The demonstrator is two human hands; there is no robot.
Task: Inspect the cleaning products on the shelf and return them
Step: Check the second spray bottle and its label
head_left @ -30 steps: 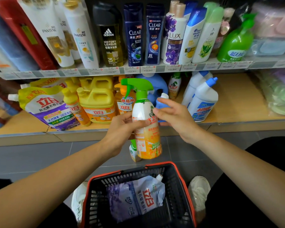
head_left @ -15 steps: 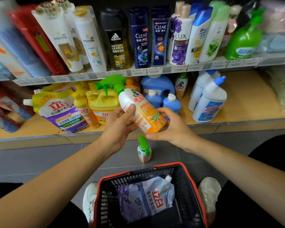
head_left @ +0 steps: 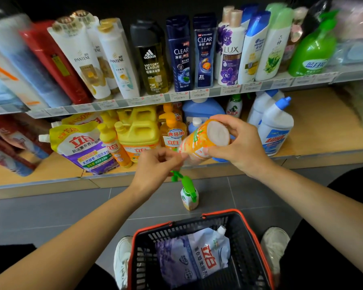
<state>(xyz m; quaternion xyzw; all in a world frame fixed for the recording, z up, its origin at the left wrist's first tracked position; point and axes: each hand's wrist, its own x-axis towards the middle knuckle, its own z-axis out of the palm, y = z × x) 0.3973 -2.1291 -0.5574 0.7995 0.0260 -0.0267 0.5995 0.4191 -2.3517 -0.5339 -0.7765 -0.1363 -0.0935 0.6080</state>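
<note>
Two hands hold one plastic spray bottle (head_left: 199, 143) in the air in front of the wood-toned lower shelf (head_left: 323, 130). It is tipped so that its flat, round, white base faces the camera and its neck points down and to the left. The body is a smooth cylinder wrapped in a glossy orange label whose green and white print is too blurred to read.

The right hand (head_left: 241, 147) grasps the base end, with its fingers (head_left: 224, 120) curled over the top of the rim and the thumb pressed against the near side of the label. The left hand (head_left: 155, 166) is clenched round the neck end with its fingers folded tight, so the neck and spray head are mostly hidden. A bit of green trigger (head_left: 174, 175) pokes out beneath the fist.

Just below, a small second bottle (head_left: 189, 200) stands upright on the grey tiled floor (head_left: 50, 216). Its green top overlaps the held trigger in this view, and where one ends is hard to tell.

A black mesh basket (head_left: 258, 243) with a red rim sits between two white shoes (head_left: 122, 258), cut off by the bottom edge. A soft white and purple refill pouch (head_left: 197, 260) lies in it.

On the lower shelf are boxy yellow jugs (head_left: 138, 135), a limp yellow and purple pouch (head_left: 80, 147) and white angled-neck bottles (head_left: 277, 126) with blue caps. Above them, shampoo bottles (head_left: 180, 53) stand in a row, smeared at both far ends
</note>
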